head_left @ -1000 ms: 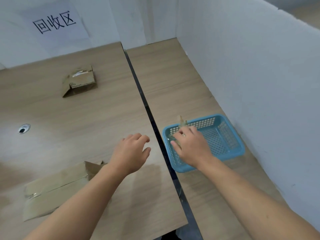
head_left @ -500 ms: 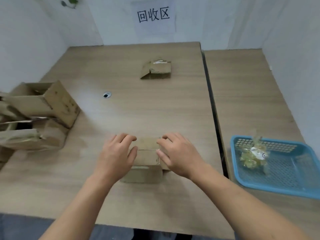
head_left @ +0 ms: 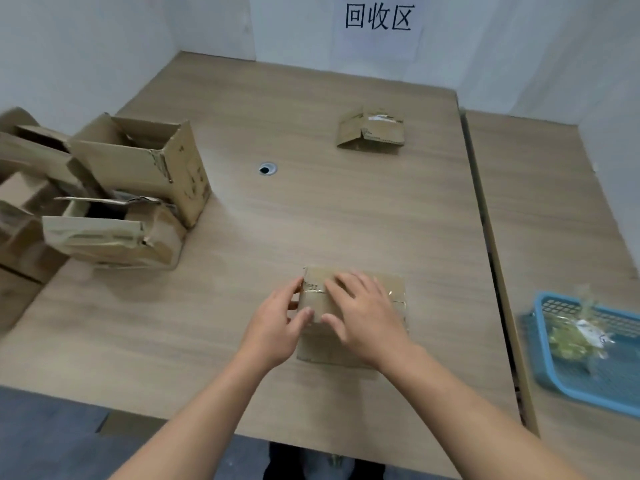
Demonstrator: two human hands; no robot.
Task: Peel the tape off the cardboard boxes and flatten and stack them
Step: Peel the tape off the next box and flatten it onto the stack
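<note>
A small brown cardboard box (head_left: 394, 292) with clear tape across its top stands near the table's front edge. My left hand (head_left: 277, 327) grips its left side, thumb on top and fingers round the edge. My right hand (head_left: 367, 320) rests flat on the top, fingers spread over the tape seam. A flattened box (head_left: 372, 131) lies at the far side of the table. Several opened, unflattened boxes (head_left: 131, 202) are heaped at the left edge.
A blue plastic basket (head_left: 588, 396) with crumpled wads of tape (head_left: 575, 337) sits on the adjoining table at the right. A cable hole (head_left: 267, 169) is in the tabletop. White walls close the back and sides; a paper sign (head_left: 377, 17) hangs on the back wall.
My right hand left the blue basket and joined my left hand on the small box. The view swung left, and both hands shifted slightly on the box.
</note>
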